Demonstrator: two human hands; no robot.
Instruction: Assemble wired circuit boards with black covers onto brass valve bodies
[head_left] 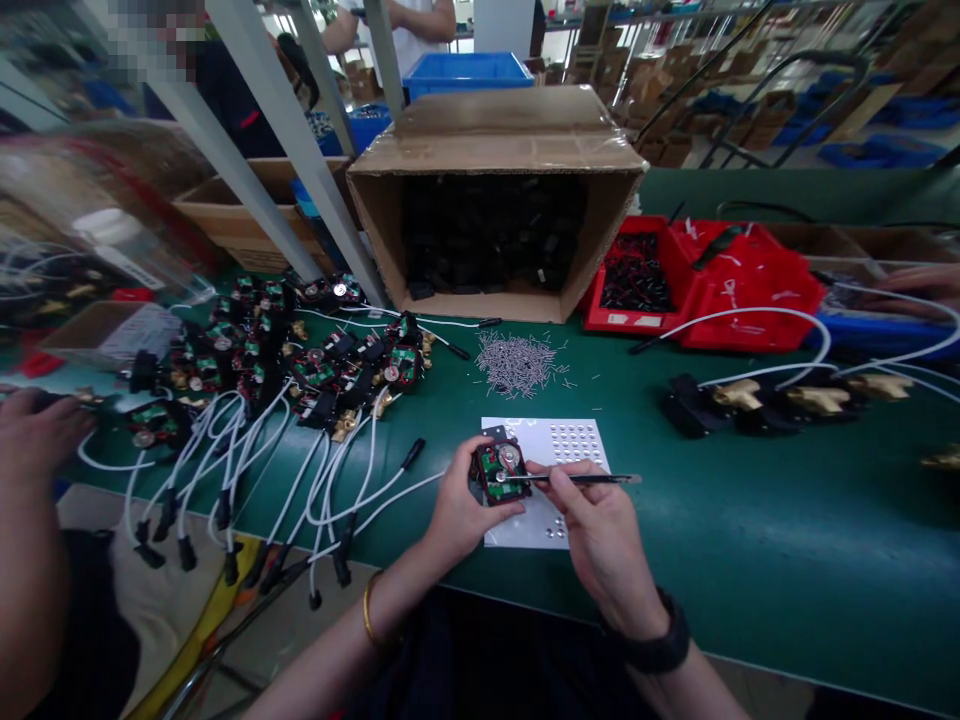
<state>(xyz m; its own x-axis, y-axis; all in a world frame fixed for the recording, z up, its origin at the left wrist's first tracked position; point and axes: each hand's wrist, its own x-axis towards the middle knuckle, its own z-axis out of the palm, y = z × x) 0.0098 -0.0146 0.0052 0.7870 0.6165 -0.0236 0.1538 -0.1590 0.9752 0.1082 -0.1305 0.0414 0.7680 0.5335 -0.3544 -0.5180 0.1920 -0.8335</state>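
My left hand (459, 505) is closed around a black-cased unit with a green circuit board (491, 465) and a round silvery part on it. Pinched in my right hand (604, 525) is a pair of tweezers (592, 479), whose tip touches or hovers just over a small round metal piece on the board. Both hands are above a white sheet (517, 533) that carries rows of small shiny round pieces (574, 440). Just beyond the sheet lies a heap of small metal pins or screws (517, 362).
Many similar units (322, 370) with white cables crowd the left. An open cardboard box (495, 135) of black parts stands behind, red bins (750, 290) beside it. Cabled units with brass fittings (817, 400) lie right. Other people's hands (37, 430) show at both edges.
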